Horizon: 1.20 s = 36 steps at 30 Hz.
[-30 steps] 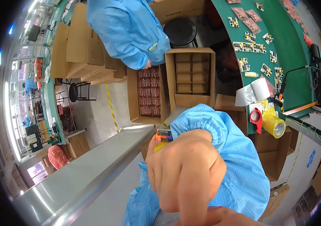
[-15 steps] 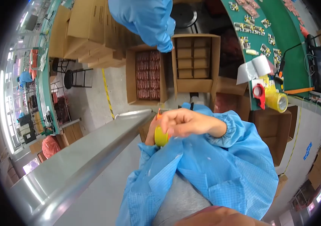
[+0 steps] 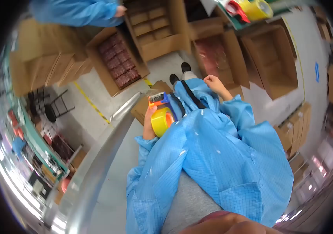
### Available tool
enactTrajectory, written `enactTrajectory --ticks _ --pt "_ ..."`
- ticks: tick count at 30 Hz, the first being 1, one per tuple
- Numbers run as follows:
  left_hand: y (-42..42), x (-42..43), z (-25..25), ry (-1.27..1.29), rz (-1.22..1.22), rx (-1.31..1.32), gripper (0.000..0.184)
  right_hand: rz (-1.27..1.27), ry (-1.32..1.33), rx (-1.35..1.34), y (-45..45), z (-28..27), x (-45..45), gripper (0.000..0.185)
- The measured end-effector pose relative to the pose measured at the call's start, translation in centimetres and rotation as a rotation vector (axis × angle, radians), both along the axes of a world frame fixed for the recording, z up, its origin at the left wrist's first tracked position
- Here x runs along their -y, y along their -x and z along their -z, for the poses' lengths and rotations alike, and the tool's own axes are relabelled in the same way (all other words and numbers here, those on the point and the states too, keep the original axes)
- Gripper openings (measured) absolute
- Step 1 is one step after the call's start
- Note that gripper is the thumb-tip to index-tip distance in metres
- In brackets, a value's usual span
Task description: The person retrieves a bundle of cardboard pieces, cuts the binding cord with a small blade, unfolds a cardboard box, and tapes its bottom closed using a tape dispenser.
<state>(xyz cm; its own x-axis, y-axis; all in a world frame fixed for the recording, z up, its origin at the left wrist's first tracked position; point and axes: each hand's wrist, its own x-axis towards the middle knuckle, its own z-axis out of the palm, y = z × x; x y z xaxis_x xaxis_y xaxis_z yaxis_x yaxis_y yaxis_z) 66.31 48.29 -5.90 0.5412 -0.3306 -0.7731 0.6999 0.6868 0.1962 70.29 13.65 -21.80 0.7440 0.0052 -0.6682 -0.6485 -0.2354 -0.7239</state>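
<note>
My left hand (image 3: pixel 148 121) is wrapped round a tape dispenser (image 3: pixel 158 102) with orange and blue parts, held at the left side of my body. A wide roll of yellow tape (image 3: pixel 159 123) sits on it, its orange core facing right. My right hand (image 3: pixel 215 84) hangs apart from it, in front of my blue smock, fingers curled in and nothing visible in them. Beyond my shoes, the nearest carton (image 3: pixel 104 78) on the left holds several rows of pinkish-red packets.
A metal-edged surface (image 3: pixel 96 171) runs along my left. An open carton with dividers (image 3: pixel 166 46) stands ahead, and more open cartons (image 3: pixel 279 85) are to the right. Another person's blue sleeve (image 3: pixel 80 13) reaches in at top left. A green bench corner (image 3: pixel 240 24) holds tape rolls.
My right hand has moved away from the tape dispenser, out to the right. The view has turned and tilted down, so my shoes show. My left hand still holds the dispenser.
</note>
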Motion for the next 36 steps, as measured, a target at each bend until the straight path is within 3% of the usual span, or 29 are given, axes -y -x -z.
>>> enactTrajectory --ticks 2,4,5,7,8,10,14,15,19,21,24,30,33,36 --pt "0.9 1.1 0.1 0.003 0.047 -0.008 0.041 0.079 0.114 0.049 3.4 2.6 4.3 0.012" --pt "1.2 1.2 0.5 -0.038 0.067 0.025 0.04 0.151 0.388 -0.221 6.2 3.5 6.5 0.013" --pt "1.8 1.5 0.6 -0.043 0.084 0.007 0.04 0.163 0.382 -0.243 7.7 3.7 7.7 0.013" --pt "2.1 2.3 -0.8 0.009 0.068 -0.109 0.038 0.485 0.142 -0.262 10.1 3.2 9.2 0.013" --pt "3.9 1.2 2.6 0.005 0.178 -0.033 0.041 0.452 0.183 -0.256 11.4 3.4 10.0 0.014" --pt "5.4 3.0 4.3 -0.027 0.206 -0.03 0.042 0.429 0.178 -0.248 14.0 3.1 10.4 0.015" --pt "6.7 11.5 2.1 -0.045 0.334 0.049 0.034 0.377 0.081 -0.24 22.5 1.4 11.2 0.017" --pt "7.3 13.6 1.5 0.064 0.366 0.067 0.03 0.357 0.086 -0.21 25.5 2.0 11.5 0.018" --pt "13.5 21.5 2.6 0.053 0.561 0.148 0.031 0.407 -0.054 -0.018 40.4 6.6 13.5 0.016" --pt "18.0 26.2 3.0 0.053 0.667 0.184 0.031 0.561 -0.146 -0.085 46.9 7.3 15.6 0.015" --pt "24.5 33.7 1.4 0.119 0.885 0.103 0.033 0.943 -0.499 -0.218 52.9 -2.3 19.5 0.013" --pt "35.3 49.3 1.5 0.218 1.384 -0.024 0.041 1.57 -0.587 0.289 65.8 -14.4 26.6 0.016" --pt "40.9 57.9 -1.2 0.313 1.639 0.016 0.039 1.705 -0.623 0.571 71.6 -18.1 30.4 0.02" --pt "45.3 64.0 0.6 0.234 1.738 0.085 0.036 1.767 -0.705 0.753 73.7 -17.2 34.3 0.022"
